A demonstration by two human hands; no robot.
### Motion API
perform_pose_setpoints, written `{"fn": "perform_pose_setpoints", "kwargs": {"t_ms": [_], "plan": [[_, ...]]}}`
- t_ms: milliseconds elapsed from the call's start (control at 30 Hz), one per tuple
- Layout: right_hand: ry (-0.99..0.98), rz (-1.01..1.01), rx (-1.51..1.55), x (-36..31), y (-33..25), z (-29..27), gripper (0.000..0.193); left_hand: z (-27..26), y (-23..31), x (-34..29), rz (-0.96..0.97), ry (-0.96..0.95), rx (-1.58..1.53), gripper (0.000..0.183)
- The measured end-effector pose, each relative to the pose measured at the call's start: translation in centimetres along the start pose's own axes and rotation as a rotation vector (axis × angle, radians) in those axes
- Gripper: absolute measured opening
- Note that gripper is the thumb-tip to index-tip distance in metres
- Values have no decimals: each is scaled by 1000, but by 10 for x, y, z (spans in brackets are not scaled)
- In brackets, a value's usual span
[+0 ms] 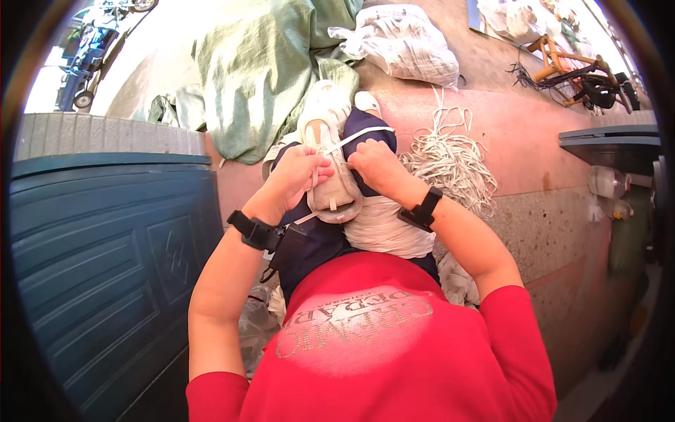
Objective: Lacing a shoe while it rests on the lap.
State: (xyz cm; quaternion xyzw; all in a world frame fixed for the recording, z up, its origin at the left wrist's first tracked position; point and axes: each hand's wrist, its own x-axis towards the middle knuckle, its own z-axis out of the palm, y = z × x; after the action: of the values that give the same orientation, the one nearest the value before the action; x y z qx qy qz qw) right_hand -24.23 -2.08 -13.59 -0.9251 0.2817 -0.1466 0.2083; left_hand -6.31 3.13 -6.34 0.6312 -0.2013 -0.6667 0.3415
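A beige shoe (334, 193) rests on my lap between my hands, its heel toward me. My left hand (299, 172) is at the shoe's left side, its fingers pinched on a white shoelace. My right hand (380, 165) is closed at the right side of the opening, seemingly on the same lace, though its fingertips are partly hidden. One stretch of white shoelace (358, 135) runs from the shoe's front up to the right, above my right hand. Under my right forearm, a bundle of white laces (390, 228) lies across my thigh.
A loose heap of white laces (453, 158) lies on the floor to the right. Ahead are a green tarp (256, 63) and a stuffed white sack (404, 46). A blue panelled door (119, 274) stands at my left. A wooden chair frame (573, 67) is at the far right.
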Motion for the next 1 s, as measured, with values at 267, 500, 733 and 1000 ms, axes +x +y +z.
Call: {"fn": "perform_pose_setpoints", "kwargs": {"t_ms": [267, 500, 733, 1000], "plan": [[-74, 255, 506, 23, 10, -10, 17, 19, 1, 20, -39, 118, -145, 14], [-121, 290, 333, 38, 12, -6, 20, 26, -14, 14, 92, 207, -178, 13], [-317, 280, 98, 52, 9, -1, 19, 23, -20, 16, 116, 191, -171, 9], [-119, 168, 130, 52, 7, -6, 12, 19, -17, 14, 147, 140, -142, 8]]}}
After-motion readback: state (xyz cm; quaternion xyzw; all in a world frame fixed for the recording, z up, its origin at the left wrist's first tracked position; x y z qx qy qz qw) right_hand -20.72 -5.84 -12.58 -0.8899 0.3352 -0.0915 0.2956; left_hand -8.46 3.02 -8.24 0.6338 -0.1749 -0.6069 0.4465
